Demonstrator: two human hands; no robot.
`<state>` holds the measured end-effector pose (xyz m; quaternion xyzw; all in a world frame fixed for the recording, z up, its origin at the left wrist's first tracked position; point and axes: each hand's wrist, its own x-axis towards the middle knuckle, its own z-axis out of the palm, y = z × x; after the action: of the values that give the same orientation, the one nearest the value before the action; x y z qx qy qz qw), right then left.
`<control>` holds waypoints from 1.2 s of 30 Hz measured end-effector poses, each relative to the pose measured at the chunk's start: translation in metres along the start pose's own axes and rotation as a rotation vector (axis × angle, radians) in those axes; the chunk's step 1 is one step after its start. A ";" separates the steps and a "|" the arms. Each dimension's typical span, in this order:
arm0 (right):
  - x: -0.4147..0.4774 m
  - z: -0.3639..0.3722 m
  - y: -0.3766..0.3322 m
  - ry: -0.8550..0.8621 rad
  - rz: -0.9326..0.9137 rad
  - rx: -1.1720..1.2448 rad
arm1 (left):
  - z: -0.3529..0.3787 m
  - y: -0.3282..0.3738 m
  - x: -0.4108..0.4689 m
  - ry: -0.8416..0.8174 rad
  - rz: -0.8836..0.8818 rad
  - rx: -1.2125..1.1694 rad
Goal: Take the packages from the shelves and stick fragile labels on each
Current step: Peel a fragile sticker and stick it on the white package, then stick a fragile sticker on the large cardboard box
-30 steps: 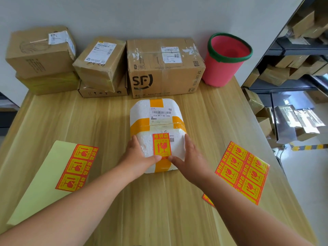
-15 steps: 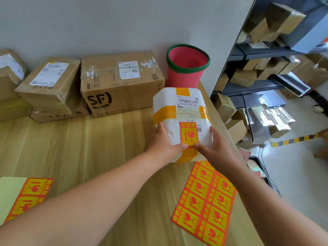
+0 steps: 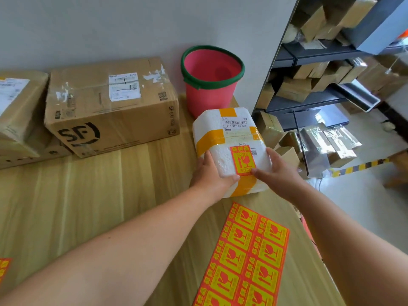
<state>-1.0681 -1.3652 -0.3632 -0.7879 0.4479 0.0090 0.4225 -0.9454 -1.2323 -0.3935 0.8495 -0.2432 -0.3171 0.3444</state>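
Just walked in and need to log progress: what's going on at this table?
A person holds a white foam package with both hands, left hand and right hand, near the table's right edge beside a red bucket. A fragile label is already stuck on it. A sheet of labels lies nearer.

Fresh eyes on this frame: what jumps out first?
The white foam package, crossed with yellow tape and already bearing a fragile label, gripped by the left hand and right hand at the table's right edge. Behind it stands a pink bucket; a sheet of fragile labels lies nearer.
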 end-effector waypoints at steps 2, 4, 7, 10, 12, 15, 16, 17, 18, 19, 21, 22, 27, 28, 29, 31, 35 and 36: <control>0.004 0.001 -0.001 -0.027 0.026 0.014 | -0.002 -0.003 0.003 -0.016 0.014 0.008; 0.004 0.002 -0.005 -0.014 0.033 -0.055 | -0.007 -0.005 0.004 -0.036 0.018 0.013; 0.000 0.008 -0.026 0.218 -0.063 -0.277 | -0.024 -0.009 0.001 -0.004 0.004 0.017; -0.007 0.033 -0.072 0.275 -0.229 -0.287 | -0.061 -0.015 -0.004 0.167 0.015 0.058; -0.005 0.056 -0.106 0.220 -0.338 -0.241 | -0.093 -0.023 -0.005 0.300 0.001 0.100; 0.007 0.095 -0.151 0.153 -0.456 -0.175 | -0.139 -0.042 -0.003 0.451 -0.077 0.131; 0.013 0.106 -0.162 0.141 -0.489 -0.166 | -0.153 -0.050 -0.001 0.490 -0.107 0.135; 0.018 0.117 -0.171 0.129 -0.511 -0.163 | -0.166 -0.057 0.000 0.527 -0.137 0.140; 0.024 0.126 -0.178 0.121 -0.521 -0.163 | -0.178 -0.066 0.001 0.562 -0.161 0.142; 0.030 0.133 -0.185 0.118 -0.524 -0.164 | -0.189 -0.074 0.002 0.593 -0.176 0.145; 0.041 0.139 -0.192 0.121 -0.494 -0.160 | -0.206 -0.088 0.005 0.642 -0.196 0.151; 0.046 0.142 -0.197 0.125 -0.477 -0.152 | -0.214 -0.095 0.006 0.671 -0.212 0.145; 0.077 0.148 -0.213 0.211 -0.399 -0.090 | -0.244 -0.114 0.016 0.708 -0.343 0.024; 0.082 0.149 -0.214 0.205 -0.369 -0.056 | -0.250 -0.115 0.018 0.696 -0.374 -0.034; 0.087 0.149 -0.214 0.190 -0.342 -0.005 | -0.254 -0.115 0.020 0.682 -0.400 -0.098; 0.090 0.150 -0.215 0.171 -0.297 0.081 | -0.260 -0.114 0.023 0.648 -0.424 -0.216; 0.082 0.144 -0.216 0.183 -0.298 0.050 | -0.264 -0.118 0.019 0.669 -0.365 -0.366; 0.078 0.141 -0.215 0.195 -0.306 0.039 | -0.264 -0.119 0.016 0.676 -0.353 -0.391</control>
<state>-0.8168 -1.2726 -0.3428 -0.8357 0.3617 -0.1403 0.3887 -0.7251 -1.0520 -0.3394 0.8531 0.0970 -0.1149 0.4996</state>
